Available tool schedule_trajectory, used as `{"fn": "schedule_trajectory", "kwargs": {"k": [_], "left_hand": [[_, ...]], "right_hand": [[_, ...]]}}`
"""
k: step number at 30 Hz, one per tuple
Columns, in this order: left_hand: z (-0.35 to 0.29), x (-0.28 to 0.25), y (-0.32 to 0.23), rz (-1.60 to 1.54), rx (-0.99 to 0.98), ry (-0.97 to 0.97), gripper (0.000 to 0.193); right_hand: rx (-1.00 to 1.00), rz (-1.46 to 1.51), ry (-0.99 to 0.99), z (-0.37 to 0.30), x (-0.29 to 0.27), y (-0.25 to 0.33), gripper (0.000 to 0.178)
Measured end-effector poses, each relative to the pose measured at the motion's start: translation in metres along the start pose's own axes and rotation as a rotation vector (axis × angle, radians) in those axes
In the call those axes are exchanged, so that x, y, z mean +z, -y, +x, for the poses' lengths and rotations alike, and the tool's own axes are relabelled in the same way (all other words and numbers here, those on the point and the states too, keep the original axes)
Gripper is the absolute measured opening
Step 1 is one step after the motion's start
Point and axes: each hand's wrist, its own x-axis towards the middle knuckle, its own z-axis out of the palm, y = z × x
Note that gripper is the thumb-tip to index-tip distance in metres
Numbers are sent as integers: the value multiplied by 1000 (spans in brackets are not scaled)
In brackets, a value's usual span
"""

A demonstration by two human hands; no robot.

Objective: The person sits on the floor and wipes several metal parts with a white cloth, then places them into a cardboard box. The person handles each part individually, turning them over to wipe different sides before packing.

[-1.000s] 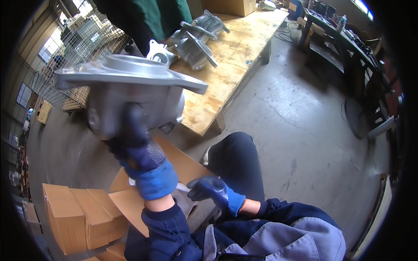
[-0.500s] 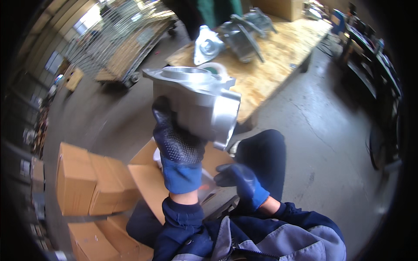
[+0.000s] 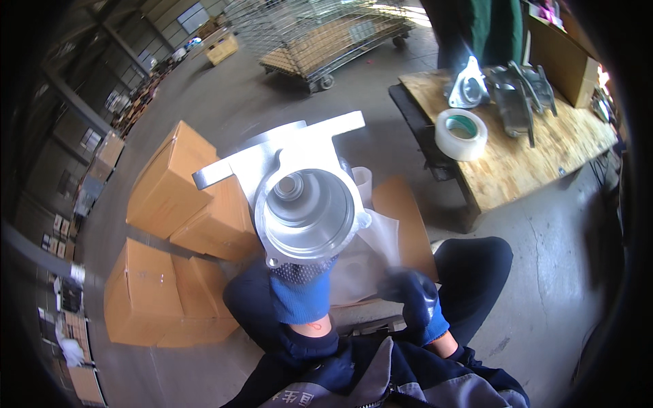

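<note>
A silvery metal housing (image 3: 309,197), with a round bore and flat flanges, is held up before me. My left hand (image 3: 303,272), in a dark-coated blue glove, grips it from beneath, most of its fingers hidden behind the metal. To the right and lower down, my right hand (image 3: 411,296) wears the same kind of glove. Its fingertips are smeared by motion beside a translucent plastic sheet (image 3: 381,234); whether they pinch it I cannot tell. The sheet lies in and over an open cardboard box (image 3: 405,204) between my knees.
Closed cardboard boxes (image 3: 173,177) stand on the floor at left, with more cardboard boxes (image 3: 146,292) nearer me. On a wooden table (image 3: 510,180) at right are a tape roll (image 3: 461,136) and metal parts (image 3: 511,102). A person in green (image 3: 500,30) stands behind it. A wire cart (image 3: 320,41) is farther back.
My view has swung left, so the table now appears farther right. The housing has turned, its round bore now facing me. My right hand has moved beside the plastic sheet.
</note>
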Motion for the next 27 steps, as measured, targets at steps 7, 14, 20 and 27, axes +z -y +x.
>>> {"fn": "schedule_trajectory", "kwargs": {"k": [7, 14, 20, 27], "left_hand": [[15, -9, 17, 16, -35, 12, 46], [4, -38, 34, 99, -91, 28, 48], [3, -61, 44, 149, -141, 24, 50], [-42, -106, 49, 261, -259, 120, 52]], "right_hand": [[88, -93, 59, 10, 22, 7, 39], [118, -98, 137, 11, 36, 1, 36], [159, -107, 170, 10, 41, -4, 35], [236, -87, 191, 12, 52, -19, 33]]}}
